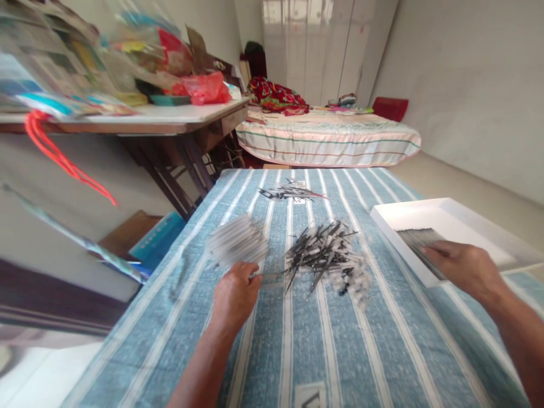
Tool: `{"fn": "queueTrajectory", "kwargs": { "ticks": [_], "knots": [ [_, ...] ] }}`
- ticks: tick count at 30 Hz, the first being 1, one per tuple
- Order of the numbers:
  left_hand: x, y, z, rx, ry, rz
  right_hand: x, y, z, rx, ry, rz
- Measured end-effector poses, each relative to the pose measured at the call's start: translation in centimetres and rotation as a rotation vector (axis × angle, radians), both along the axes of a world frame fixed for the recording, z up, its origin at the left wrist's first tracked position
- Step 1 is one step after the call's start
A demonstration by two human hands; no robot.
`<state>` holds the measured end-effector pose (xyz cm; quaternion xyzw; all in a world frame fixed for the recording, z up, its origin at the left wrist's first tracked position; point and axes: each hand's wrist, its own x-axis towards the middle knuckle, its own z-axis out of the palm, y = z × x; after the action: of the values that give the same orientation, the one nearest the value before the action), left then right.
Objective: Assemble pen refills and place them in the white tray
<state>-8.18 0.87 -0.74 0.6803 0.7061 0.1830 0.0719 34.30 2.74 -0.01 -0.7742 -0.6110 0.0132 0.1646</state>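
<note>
My left hand (238, 292) is closed low over the tablecloth, and a blurred thin strip (272, 278) juts from its fingertips toward the loose pile. Just beyond that hand lies a layer of thin grey-white sticks (238, 241), side by side and smeared by motion. To its right spreads a tangled pile of black and white thin pieces (325, 255); their exact kind is unclear. My right hand (465, 269) reaches into a shallow white box (471, 226), its fingers closed on the edge of a flat row of dark thin strips (419, 241).
A smaller heap of dark thin pieces (291, 191) lies farther back on the striped tablecloth (314, 340). At left stands a cluttered desk (204, 113) with a red plastic bag (206, 88) and hanging red cords (70, 164). A bed (331, 139) is behind.
</note>
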Motion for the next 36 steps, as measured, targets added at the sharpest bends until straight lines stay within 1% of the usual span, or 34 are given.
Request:
{"fn": "queueTrajectory", "kwargs": {
  "ticks": [4, 8, 11, 15, 20, 29, 36],
  "knots": [
    [0.7, -0.2, 0.0, -0.054, 0.192, -0.123, -5.2, -0.2, -0.1, 0.047, 0.151, 0.257],
    [0.8, 0.0, 0.2, -0.125, 0.282, -0.138, -9.9, -0.1, -0.4, 0.039, 0.256, 0.462],
    [0.7, 0.4, 0.3, -0.171, 0.303, -0.133, -12.6, 0.2, -0.6, 0.01, 0.279, 0.539],
    [0.5, 0.8, 0.4, -0.226, 0.285, -0.14, -15.0, 0.5, -1.0, -0.043, 0.25, 0.574],
    [0.2, 1.0, 0.6, -0.224, 0.255, -0.19, -16.4, 0.8, -1.3, -0.082, 0.237, 0.541],
    [0.5, 1.4, 0.9, -0.237, 0.237, -0.248, -16.8, 1.0, -1.9, -0.102, 0.263, 0.523],
    [0.9, 1.4, 0.6, -0.197, 0.241, -0.216, -16.9, 1.4, -2.3, -0.089, 0.302, 0.535]
  ]
}}
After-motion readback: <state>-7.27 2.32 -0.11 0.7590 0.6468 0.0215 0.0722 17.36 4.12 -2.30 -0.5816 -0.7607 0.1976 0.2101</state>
